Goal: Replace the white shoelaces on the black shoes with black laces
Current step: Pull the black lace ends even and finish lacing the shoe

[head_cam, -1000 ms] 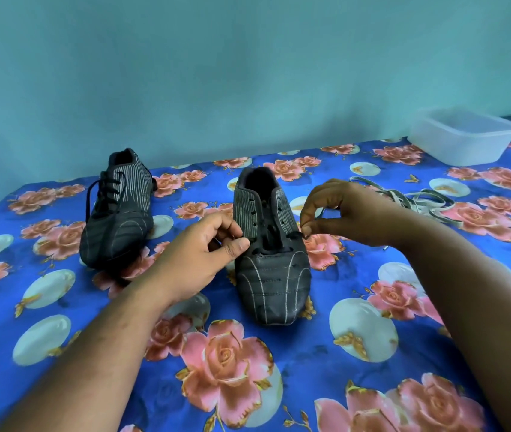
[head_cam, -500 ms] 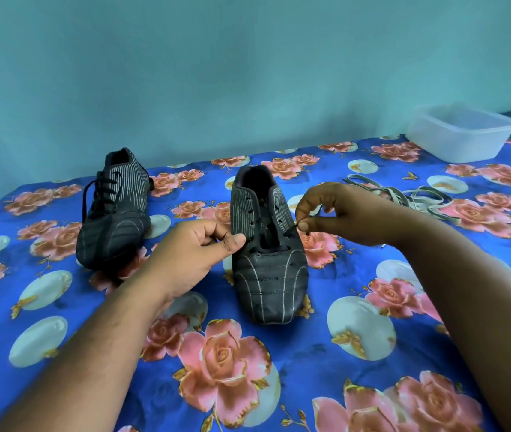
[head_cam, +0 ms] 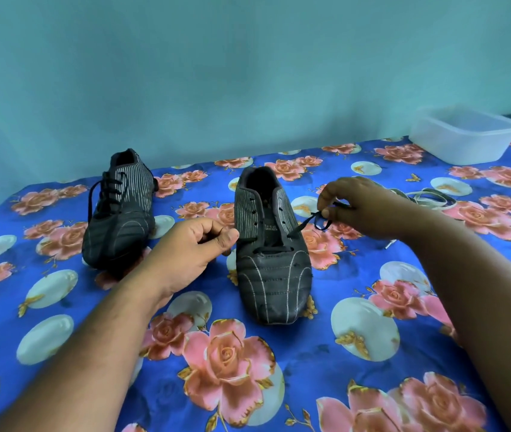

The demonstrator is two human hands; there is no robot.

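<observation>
A black shoe [head_cam: 271,275] with thin pale stripes stands in the middle, toe toward me, its upper eyelets bare. A black lace [head_cam: 305,224] runs through the lowest eyelets and comes out on the right side. My right hand [head_cam: 360,207] pinches that end and holds it up to the right of the shoe. My left hand [head_cam: 192,247] is curled at the shoe's left side, thumb against fingers; the lace end there is hidden. A second black shoe [head_cam: 120,210] at the left is laced in black. White laces [head_cam: 425,198] lie behind my right wrist.
A blue cloth with pink roses [head_cam: 226,369] covers the surface. A clear plastic tub [head_cam: 466,135] stands at the back right corner. A pale blue-green wall rises directly behind the shoes.
My right hand has drawn the black lace out to the right, so more of it shows. My left hand has shifted slightly left of the shoe. Both shoes stay put.
</observation>
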